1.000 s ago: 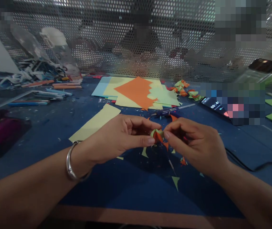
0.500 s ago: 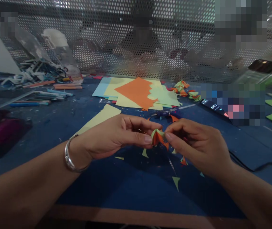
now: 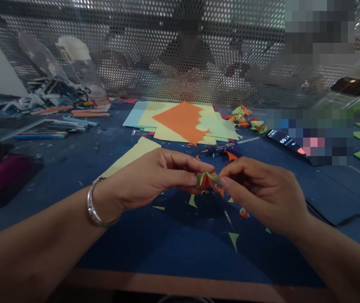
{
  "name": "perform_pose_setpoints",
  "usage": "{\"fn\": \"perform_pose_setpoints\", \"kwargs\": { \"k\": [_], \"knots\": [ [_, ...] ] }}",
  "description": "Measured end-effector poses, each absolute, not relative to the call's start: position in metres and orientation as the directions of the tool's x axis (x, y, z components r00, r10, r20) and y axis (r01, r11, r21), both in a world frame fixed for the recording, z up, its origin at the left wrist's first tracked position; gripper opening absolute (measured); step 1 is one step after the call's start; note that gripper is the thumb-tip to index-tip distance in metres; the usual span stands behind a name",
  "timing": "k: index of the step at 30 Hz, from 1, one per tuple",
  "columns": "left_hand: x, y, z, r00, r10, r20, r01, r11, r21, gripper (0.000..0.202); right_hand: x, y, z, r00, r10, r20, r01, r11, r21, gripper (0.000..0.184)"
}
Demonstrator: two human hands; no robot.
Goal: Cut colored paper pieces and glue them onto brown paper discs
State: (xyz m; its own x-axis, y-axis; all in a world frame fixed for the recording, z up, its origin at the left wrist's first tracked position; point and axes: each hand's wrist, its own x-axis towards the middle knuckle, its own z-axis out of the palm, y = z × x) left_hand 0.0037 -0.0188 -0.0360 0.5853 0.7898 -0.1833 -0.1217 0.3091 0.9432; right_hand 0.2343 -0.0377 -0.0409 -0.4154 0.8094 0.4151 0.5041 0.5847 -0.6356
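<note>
Between my two hands is a small folded paper piece (image 3: 207, 180), pale green outside with orange inner layers. My left hand (image 3: 167, 174), with a silver bangle at the wrist, pinches its left side between thumb and fingers. At its right edge, the thumb and forefinger of my right hand (image 3: 255, 189) are closed on the same piece. Small green paper scraps (image 3: 234, 241) and a crumpled orange-green bit (image 3: 243, 213) lie on the blue table below. A thin clear strand (image 3: 226, 212) runs down just under the piece.
Orange paper (image 3: 176, 120) with a scalloped edge lies on pale sheets at the back. Nearby are a pen-like tool (image 3: 221, 148), folded paper pieces (image 3: 241, 115) and a lit phone (image 3: 282, 141). A bottle (image 3: 85, 67) and rolled paper sticks (image 3: 69, 125) are left; a purple device (image 3: 3, 176) sits nearer.
The folded paper has been spread wider and flatter between my fingers, its pale green edge now stretching toward my right hand. Both hands stay nearly in place.
</note>
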Motion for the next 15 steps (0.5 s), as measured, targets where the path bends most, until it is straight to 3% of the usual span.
{"fn": "perform_pose_setpoints", "kwargs": {
  "k": [8,15],
  "knots": [
    [0.0058,-0.0182,-0.0418,0.557,0.826,-0.084,-0.137,0.191,0.972,0.015,0.2347,-0.0371,-0.0398,-0.48,0.786,0.39,0.499,0.61,-0.616,0.012],
    [0.0065,-0.0172,-0.0443,0.527,0.844,-0.101,-0.099,0.179,0.979,0.009,0.234,-0.0377,-0.0402,-0.493,0.793,0.359,0.472,0.59,-0.655,0.013]
  ]
}}
